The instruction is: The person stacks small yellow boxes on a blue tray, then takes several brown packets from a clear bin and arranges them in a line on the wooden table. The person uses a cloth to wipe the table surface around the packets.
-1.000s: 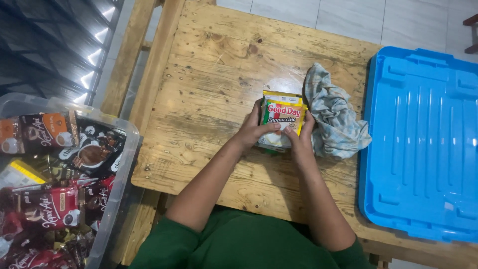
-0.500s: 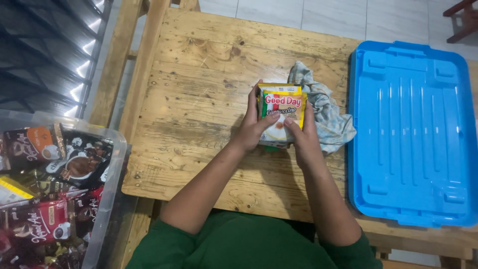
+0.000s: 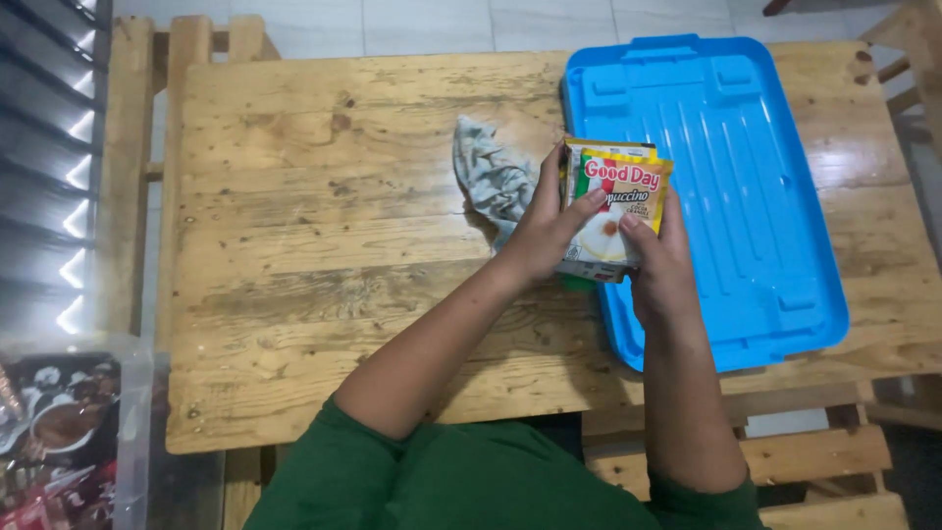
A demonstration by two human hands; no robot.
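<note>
You have a small stack of coffee sachets point(image 3: 610, 211) pinched between both hands, right of the frame's centre, held up over the left edge of the blue plastic lid point(image 3: 746, 186) that lies on the right part of the wooden surface point(image 3: 324, 245). Your left hand point(image 3: 543, 231) wraps the stack's left side, its fingers point(image 3: 586, 203) curled over the front of the top packet; your right hand point(image 3: 655, 257) closes on the right side and lower edge, thumb on the front. Both sets of fingers are shut firmly on the stack, not spread. These packets look light and thin, with glossy foil faces that will likely slide over one another, so the stack probably wants pressure from both flat faces or from both sides at once, as you have it now; a loose pinch at one corner would probably let the inner packets fan out or slip. They bend easily but are unlikely to break. Just left of your left hand a crumpled grey cloth point(image 3: 488, 177) lies on the surface, near the lid's edge. In the lower left corner of the frame sits a clear plastic bin point(image 3: 132, 442) filled with more sachets in dark wrappers, well apart from your hands.
</note>
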